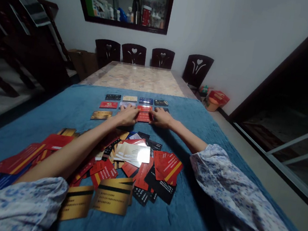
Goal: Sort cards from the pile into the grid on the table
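My left hand and my right hand reach forward over the table. Between them lies a red card, gripped at its left edge by my left fingers and at its right edge by my right fingers. It sits at another red card in the laid-out rows. Beside my left hand a pale card is partly covered, and a dark card by my right hand is mostly hidden. Nearer me spreads a loose heap of cards, with a white card on top, red cards at the right and gold cards in front.
A blue cloth covers the near table; its far end is a bare patterned top. In the rows stand a gold card, a red card and a blue card. Several dark chairs line the wall.
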Available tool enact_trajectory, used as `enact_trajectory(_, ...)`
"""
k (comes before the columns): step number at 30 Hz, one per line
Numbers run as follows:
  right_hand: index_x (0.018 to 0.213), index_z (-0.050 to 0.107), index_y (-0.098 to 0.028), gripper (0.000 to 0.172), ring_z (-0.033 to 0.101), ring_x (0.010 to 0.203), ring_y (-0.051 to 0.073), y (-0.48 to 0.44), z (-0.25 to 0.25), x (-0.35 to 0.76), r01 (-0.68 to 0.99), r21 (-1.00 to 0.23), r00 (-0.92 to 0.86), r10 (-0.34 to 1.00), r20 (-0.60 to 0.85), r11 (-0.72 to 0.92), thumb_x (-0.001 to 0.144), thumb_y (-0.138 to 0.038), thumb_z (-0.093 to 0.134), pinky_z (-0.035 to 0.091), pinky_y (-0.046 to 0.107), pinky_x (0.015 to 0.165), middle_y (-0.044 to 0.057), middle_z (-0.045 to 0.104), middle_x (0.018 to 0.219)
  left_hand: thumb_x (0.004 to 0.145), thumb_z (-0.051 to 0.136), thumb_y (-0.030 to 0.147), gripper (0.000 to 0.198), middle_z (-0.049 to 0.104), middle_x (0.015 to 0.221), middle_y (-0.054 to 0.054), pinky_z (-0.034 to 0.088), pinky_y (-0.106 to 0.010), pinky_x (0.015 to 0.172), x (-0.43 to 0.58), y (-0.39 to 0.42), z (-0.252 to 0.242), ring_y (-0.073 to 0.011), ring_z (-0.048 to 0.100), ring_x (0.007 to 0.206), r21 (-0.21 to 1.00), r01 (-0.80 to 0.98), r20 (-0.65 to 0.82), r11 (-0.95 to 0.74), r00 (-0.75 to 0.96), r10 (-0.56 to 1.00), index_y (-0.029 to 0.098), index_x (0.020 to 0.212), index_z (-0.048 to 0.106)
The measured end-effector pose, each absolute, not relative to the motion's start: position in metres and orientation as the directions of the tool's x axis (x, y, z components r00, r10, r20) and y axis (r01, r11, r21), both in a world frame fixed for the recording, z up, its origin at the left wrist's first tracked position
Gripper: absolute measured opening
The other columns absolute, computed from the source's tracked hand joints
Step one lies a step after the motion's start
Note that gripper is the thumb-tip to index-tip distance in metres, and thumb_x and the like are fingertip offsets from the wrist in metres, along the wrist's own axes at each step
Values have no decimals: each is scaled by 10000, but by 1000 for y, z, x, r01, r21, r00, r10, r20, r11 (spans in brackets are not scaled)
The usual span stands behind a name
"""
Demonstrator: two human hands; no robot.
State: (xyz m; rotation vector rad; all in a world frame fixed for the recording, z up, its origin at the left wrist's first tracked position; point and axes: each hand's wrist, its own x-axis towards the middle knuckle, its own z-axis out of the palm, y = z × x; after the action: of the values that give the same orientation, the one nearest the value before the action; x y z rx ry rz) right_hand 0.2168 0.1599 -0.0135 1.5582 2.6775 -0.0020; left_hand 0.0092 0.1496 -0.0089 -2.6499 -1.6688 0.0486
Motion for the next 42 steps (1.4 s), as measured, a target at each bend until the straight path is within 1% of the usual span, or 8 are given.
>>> enact_trajectory(5,1374,580,-184,490,528,1258,370,161,-10,213,866,18,-497,865,-63,499,935,-398,626,525,485,952,223,564,1373,816,574,228,326,631,1306,-180,424,-589,1019,11,155,-9,-396,503,1282,-20,909,-33,-417,416,909,205,1132,651)
enact_trajectory(11,1282,642,-188,415,562,1227,346,166,-7,210,870,20,-489,868,-85,492,918,-387,638,532,436,963,193,594,1312,805,581,226,312,630,1316,-187,446,-606,986,12,163,-12,-428,502,1285,-2,912,-54,-411,410,910,195,1097,684)
enact_trajectory(17,1269,645,-185,435,590,1173,318,173,-8,211,867,26,-492,865,-102,497,901,-418,643,530,409,952,173,609,1262,781,605,261,276,643,1261,-166,465,-570,960,10,171,-16,-403,506,1248,2,912,-51,-409,409,911,223,1036,702)
enact_trajectory(25,1182,694,-150,352,646,1096,282,176,-2,205,875,3,-479,865,-149,484,883,-331,654,531,337,924,182,631,1264,806,589,253,307,606,1303,-177,430,-597,1022,12,170,-15,-410,487,1296,29,924,-78,-382,383,920,204,1088,701)
enact_trajectory(29,1197,693,-127,361,657,1096,272,179,-2,204,864,12,-493,852,-175,503,885,-304,656,528,301,911,193,637,1273,812,582,244,286,610,1303,-171,426,-595,1040,12,168,-17,-402,477,1309,42,927,-65,-373,375,925,205,1073,694)
enact_trajectory(34,1161,706,-127,337,661,1091,264,181,-2,207,849,7,-521,838,-162,529,878,-309,678,526,285,900,179,653,1253,820,572,244,300,616,1317,-174,440,-595,1027,14,163,-15,-411,487,1294,31,923,-54,-383,384,922,194,1085,704)
enact_trajectory(38,1093,721,-128,276,666,1059,239,182,-1,209,821,-34,-568,809,-149,570,860,-273,697,510,252,884,154,668,1224,800,584,213,346,613,1346,-184,439,-611,1028,17,162,-14,-434,481,1304,23,928,-61,-372,373,926,179,1115,721)
enact_trajectory(42,1041,728,-113,232,662,1048,235,182,0,209,819,-38,-572,806,-153,573,851,-242,697,495,234,849,155,676,1197,806,568,200,358,620,1344,-182,423,-630,1035,18,160,-16,-424,478,1297,40,930,-48,-364,366,929,188,1131,718)
